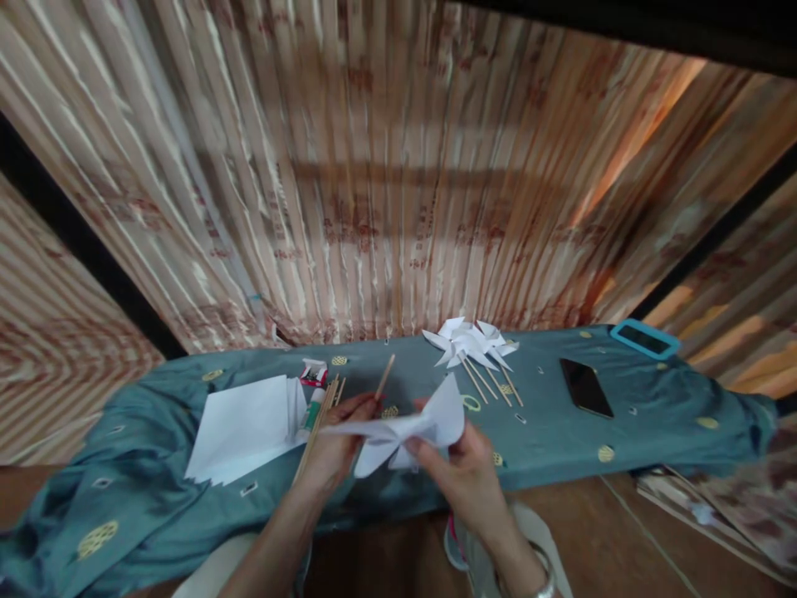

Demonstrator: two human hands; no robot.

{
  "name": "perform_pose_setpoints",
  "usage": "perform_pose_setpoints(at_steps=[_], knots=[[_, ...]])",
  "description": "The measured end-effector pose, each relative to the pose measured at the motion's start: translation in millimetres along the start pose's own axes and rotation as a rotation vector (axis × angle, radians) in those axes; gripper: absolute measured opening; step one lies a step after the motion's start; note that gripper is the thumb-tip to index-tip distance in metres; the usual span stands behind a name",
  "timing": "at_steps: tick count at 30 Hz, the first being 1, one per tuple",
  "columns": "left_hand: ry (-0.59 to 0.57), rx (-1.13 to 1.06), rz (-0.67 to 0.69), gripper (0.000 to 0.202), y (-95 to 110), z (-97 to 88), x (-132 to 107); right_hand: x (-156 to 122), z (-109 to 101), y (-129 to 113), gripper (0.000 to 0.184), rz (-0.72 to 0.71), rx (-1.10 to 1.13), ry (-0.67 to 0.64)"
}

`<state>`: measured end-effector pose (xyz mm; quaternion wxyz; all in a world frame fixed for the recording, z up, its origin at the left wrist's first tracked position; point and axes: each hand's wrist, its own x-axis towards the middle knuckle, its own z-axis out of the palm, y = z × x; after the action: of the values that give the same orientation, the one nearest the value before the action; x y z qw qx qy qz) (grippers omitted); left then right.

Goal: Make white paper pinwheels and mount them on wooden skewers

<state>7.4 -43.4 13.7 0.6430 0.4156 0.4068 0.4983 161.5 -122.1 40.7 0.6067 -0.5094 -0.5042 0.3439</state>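
A folded white paper pinwheel [404, 432] is pinched between the thumb and fingers of my right hand [470, 465]. My left hand [339, 444] grips a thin wooden stick [386, 378], whose upper end points up and away from me. One paper blade reaches across in front of my left hand and hides part of its fingers. Just left of that hand lie more wooden sticks [320, 423], a green and white glue stick [315, 409] and a stack of white paper sheets [246, 428].
Several finished pinwheels on sticks [470, 345] lie at the back of the cloth-covered bench [535, 440]. Near them are green-handled scissors [471, 404]. A dark phone [585, 388] and a blue-framed device [645, 339] lie right. A small red and white box [313, 372] stands left; a curtain [386, 208] hangs behind.
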Motion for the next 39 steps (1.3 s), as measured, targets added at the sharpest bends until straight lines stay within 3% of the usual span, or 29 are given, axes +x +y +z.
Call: perform_pose_setpoints(at_steps=[2, 6, 11, 15, 18, 21, 25, 28, 31, 36, 39], knots=[[-0.077, -0.135, -0.067, 0.042, 21.7, 7.4, -9.0, -8.0, 4.7, -26.3, 0.031, -0.184, -0.124, -0.076], [-0.11, -0.205, -0.039, 0.045, 64.8, 11.8, -20.1, 2.1, 12.1, -68.5, 0.034, -0.567, -0.166, -0.128], [-0.164, -0.168, 0.0, 0.041, 86.7, 8.9, -12.4, 32.0, 17.5, -85.5, 0.041, -0.746, -0.177, -0.035], [-0.191, -0.165, 0.067, 0.039, 80.8, 10.3, 6.0, 43.6, 20.6, -77.9, 0.041, -0.718, -0.065, -0.028], [-0.155, -0.167, 0.058, 0.04, 76.7, 12.7, 15.3, 54.6, 23.6, -64.7, 0.03, -0.489, 0.113, -0.016], [-0.143, -0.134, 0.063, 0.033, 79.5, 15.0, 20.0, 71.0, 26.0, -49.0, 0.035, -0.219, 0.268, 0.031], [-0.153, -0.119, 0.054, 0.03, 83.4, 15.7, 26.9, 83.2, 28.1, -34.1, 0.038, -0.096, 0.335, 0.018], [-0.128, -0.117, 0.027, 0.037, 78.3, 12.7, 29.4, 78.4, 28.3, -29.2, 0.038, -0.157, 0.285, 0.008], [-0.116, -0.093, 0.006, 0.039, 71.6, 10.0, 26.5, 70.7, 24.3, -29.3, 0.031, -0.297, 0.083, 0.027], [-0.228, -0.017, 0.063, 0.02, 69.6, 13.1, 20.9, 66.2, 7.7, -40.8, 0.042, -0.674, -0.192, -0.061], [-0.24, 0.02, 0.106, 0.01, 69.9, 15.9, 16.7, 61.5, -2.4, -45.8, 0.035, -0.705, -0.285, -0.154]])
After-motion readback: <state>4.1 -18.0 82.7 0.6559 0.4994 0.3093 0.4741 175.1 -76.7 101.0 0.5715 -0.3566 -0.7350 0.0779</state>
